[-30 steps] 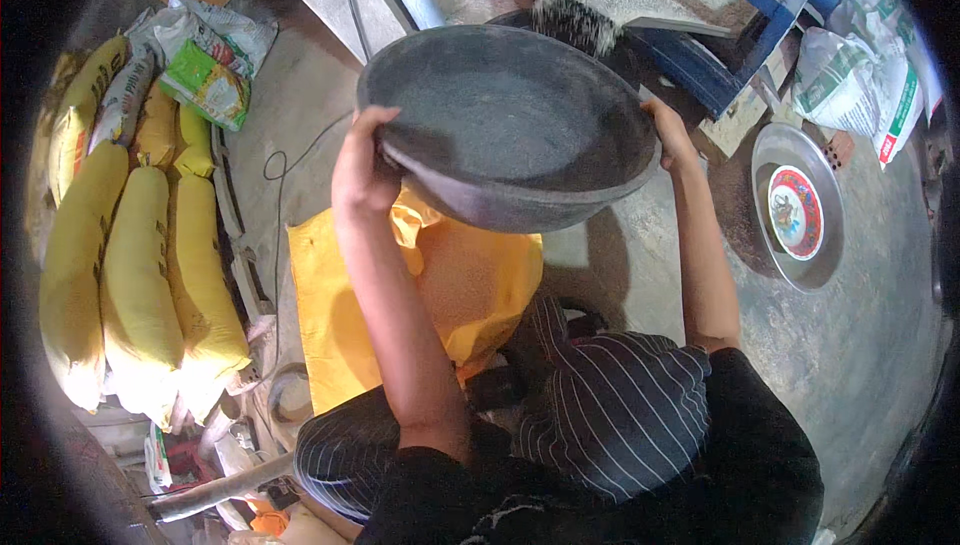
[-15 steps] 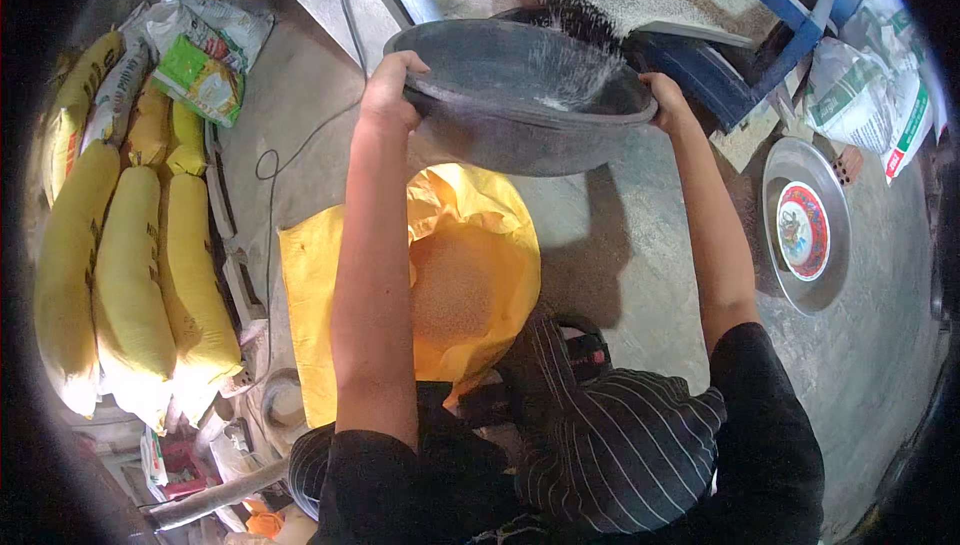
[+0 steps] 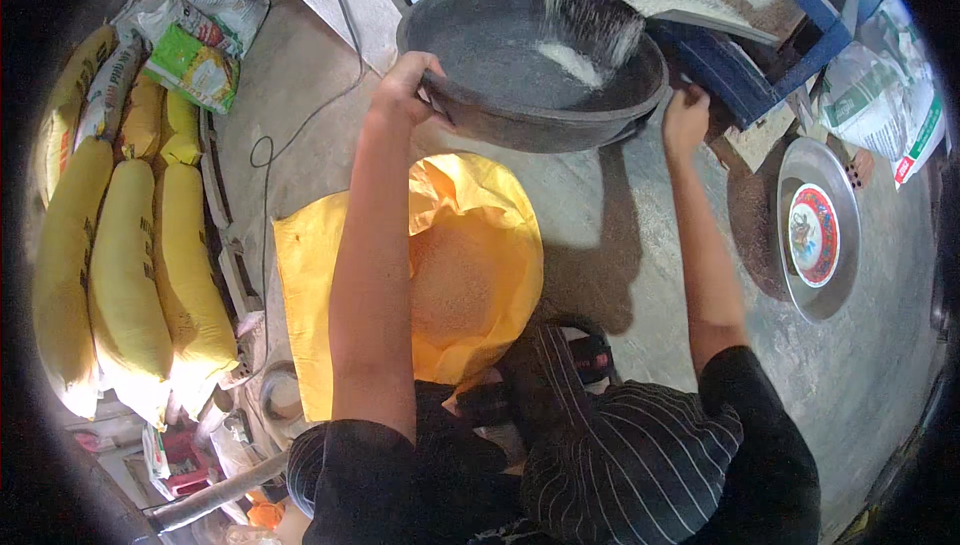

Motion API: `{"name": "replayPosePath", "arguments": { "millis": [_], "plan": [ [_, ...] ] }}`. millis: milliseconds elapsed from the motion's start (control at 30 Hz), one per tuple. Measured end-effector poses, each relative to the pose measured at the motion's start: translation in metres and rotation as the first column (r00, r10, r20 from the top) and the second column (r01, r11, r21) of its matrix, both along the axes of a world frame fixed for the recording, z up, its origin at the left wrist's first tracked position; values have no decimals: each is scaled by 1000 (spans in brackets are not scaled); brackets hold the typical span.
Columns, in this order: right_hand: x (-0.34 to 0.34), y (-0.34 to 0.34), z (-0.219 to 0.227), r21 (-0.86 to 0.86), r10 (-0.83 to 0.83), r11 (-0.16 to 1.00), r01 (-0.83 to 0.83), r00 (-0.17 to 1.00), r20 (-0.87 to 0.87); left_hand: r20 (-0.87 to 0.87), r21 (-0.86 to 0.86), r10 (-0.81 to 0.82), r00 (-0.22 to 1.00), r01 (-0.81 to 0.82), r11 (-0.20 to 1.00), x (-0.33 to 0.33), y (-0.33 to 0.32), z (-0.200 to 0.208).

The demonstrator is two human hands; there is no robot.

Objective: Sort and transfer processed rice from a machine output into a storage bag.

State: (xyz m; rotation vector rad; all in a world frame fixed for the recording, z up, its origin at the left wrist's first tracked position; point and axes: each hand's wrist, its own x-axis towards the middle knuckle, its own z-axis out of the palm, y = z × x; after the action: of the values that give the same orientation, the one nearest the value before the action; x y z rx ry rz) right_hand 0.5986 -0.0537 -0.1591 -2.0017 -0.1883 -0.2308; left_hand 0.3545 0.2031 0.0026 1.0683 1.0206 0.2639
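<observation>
Basin held under falling grain

Basin is off the floor, in front of the blue machine, beyond the yellow sack. White grain drops in, small heap at the far right inside. Left hand: fingers grasping the near-left rim. Right hand: just beside the right rim, fingers partly curled; can't tell if they grip. Basin looks stiff, not fragile, probably fairly light with so little inside; wide, so best held at opposite rim sides, level. Grain looks loose, likely slides if tipped.
</observation>
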Motion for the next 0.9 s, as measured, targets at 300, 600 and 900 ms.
{"name": "replayPosePath", "arguments": {
  "millis": [300, 600, 900],
  "plan": [
    [-50, -10, -34, 466, 455, 852, -239, 778, -433, 167, -144, 171, 971, -147, 979, 18, 2, -26],
    [-114, -120, -10, 405, 259, 914, -29, 810, -526, 228, -185, 176, 957, -135, 973, 18, -41, 26],
    [-163, -311, -6, 258, 95, 962, 90, 777, -623, 181, -81, 264, 947, -253, 964, 38, -45, -5]
  ]
}}
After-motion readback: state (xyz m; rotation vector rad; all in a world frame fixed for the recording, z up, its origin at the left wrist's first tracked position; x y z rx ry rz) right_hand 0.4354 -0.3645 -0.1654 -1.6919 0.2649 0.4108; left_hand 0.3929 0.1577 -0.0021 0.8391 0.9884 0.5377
